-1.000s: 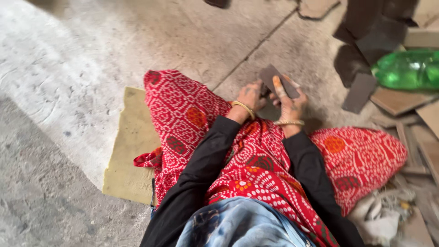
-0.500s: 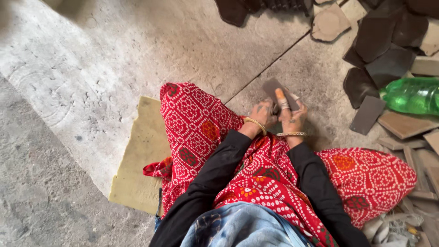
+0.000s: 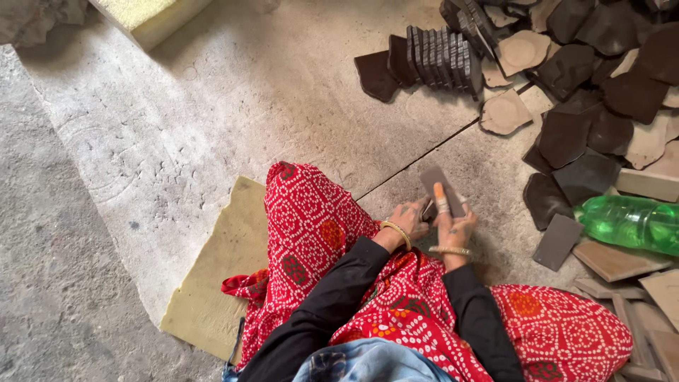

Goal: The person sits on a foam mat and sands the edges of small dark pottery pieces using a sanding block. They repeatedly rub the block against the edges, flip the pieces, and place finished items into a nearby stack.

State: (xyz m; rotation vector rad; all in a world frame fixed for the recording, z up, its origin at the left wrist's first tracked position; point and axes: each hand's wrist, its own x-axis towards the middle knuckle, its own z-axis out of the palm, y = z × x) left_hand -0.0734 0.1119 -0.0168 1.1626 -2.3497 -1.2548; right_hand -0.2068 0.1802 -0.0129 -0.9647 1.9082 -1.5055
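Note:
I sit on the concrete floor with red patterned cloth over my legs. Both hands meet just past my knee on a flat grey-brown rectangular slab (image 3: 440,188). My right hand (image 3: 453,225) lies on it with the forefinger stretched along its face. My left hand (image 3: 409,218) grips its near left edge from the side. Both wrists carry bangles. What lies under the slab is hidden by my hands.
A foam mat (image 3: 219,283) lies under my left leg. A row of dark slabs on edge (image 3: 442,56) stands ahead. Dark and tan pieces (image 3: 587,106) are heaped at the right, with a green plastic bottle (image 3: 629,223) and wooden strips (image 3: 622,283). A yellow foam block (image 3: 145,18) sits top left.
The camera has tilted up and forward, bringing the row of slabs and the heap into view. My hands stay on the same slab.

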